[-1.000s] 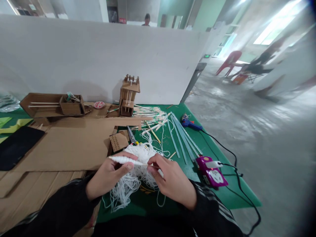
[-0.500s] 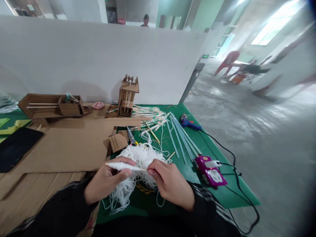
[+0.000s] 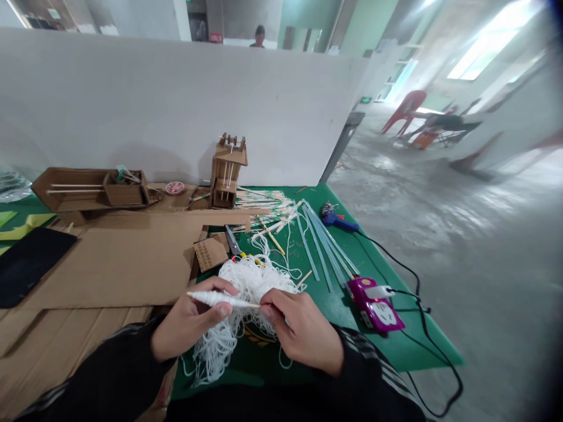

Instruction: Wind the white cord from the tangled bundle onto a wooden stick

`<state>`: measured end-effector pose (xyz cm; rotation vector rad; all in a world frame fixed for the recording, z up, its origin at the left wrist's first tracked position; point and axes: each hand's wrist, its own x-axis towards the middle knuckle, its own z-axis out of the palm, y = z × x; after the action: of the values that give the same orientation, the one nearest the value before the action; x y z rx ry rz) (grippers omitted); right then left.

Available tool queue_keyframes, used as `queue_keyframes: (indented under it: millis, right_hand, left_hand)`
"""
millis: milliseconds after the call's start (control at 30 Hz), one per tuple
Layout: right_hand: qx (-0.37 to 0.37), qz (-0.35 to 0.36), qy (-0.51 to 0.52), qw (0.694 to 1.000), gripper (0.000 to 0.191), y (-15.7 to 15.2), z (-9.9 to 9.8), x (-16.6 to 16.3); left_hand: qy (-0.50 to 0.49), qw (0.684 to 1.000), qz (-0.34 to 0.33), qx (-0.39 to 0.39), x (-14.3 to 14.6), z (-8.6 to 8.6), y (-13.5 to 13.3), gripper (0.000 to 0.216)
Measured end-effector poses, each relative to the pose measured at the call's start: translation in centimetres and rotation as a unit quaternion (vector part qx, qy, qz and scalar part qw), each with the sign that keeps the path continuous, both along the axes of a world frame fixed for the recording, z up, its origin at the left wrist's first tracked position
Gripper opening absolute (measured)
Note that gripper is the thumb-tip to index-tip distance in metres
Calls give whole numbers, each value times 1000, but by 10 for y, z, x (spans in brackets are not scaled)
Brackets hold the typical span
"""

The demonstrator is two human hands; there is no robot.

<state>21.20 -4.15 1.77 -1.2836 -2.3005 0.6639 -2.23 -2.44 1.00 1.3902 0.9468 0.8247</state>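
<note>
My left hand (image 3: 189, 322) is closed round a thin stick wound with white string (image 3: 215, 299), held level above the table. My right hand (image 3: 303, 331) pinches the stick's right end. Under both hands lies a loose tangle of white string (image 3: 246, 310) on the green table (image 3: 396, 346). My sleeves are black.
Large cardboard sheets (image 3: 118, 258) cover the table's left. A cardboard tower (image 3: 227, 170) and a cardboard boat (image 3: 92, 189) stand by the white partition. Scissors (image 3: 233, 241), wooden sticks (image 3: 264, 205), clear glue sticks (image 3: 325, 243), a blue glue gun (image 3: 336, 220) and a purple power strip (image 3: 376, 305) lie to the right.
Both hands have shifted slightly left and down with the wound stick; the grip is the same. The view has barely moved.
</note>
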Motion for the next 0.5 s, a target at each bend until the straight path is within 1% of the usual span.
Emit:
queue_keyframes:
  millis: [67,133,233,333,433,500]
  right_hand:
    - [-21,-7,4,1000,8,0,-1,0]
    - [-23,0,9,1000,5,0,-2,1]
    - [-1,30,7,1000,15,2,-4,3]
    - [16,37,5,999,20,3,-3,3]
    - [18,16,0,1000,8,3,-2,1]
    - [12,7,3,1000,8,3,-2,0]
  left_hand:
    - [-14,1000,-11,-20,-3,-2,1,30]
    - [-20,999,-24,-29,-7,-3,1,35]
    - [-40,997,-54,-32,-15,-4,2,47]
    - [-75,993,-78,-51,-20,-4,3,64]
    - [-77,990,-91,-74,-20,-3,3,74]
    - [-65,991,-88,-80,-19,-2,4,73]
